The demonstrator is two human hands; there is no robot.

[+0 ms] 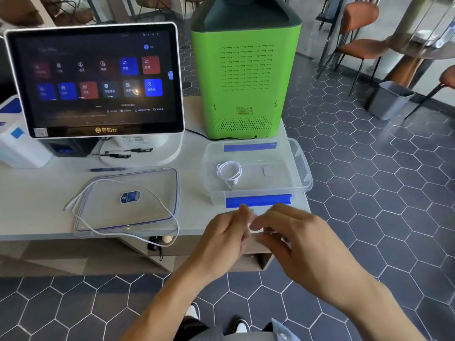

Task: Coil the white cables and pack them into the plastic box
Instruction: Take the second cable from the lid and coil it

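Clear plastic, the box point(257, 168) is our landmark on the counter point(37, 205): one coiled cable point(229, 171) lies inside it, toward its left end. Left of the box we see the lid point(128, 200), flat, with a loose cable point(152, 205) trailing across it and over the counter edge. Just in front of the box, our left hand point(225, 238) and right hand point(293, 232) meet, fingers curled together; whether they pinch anything, we cannot tell through the blur.
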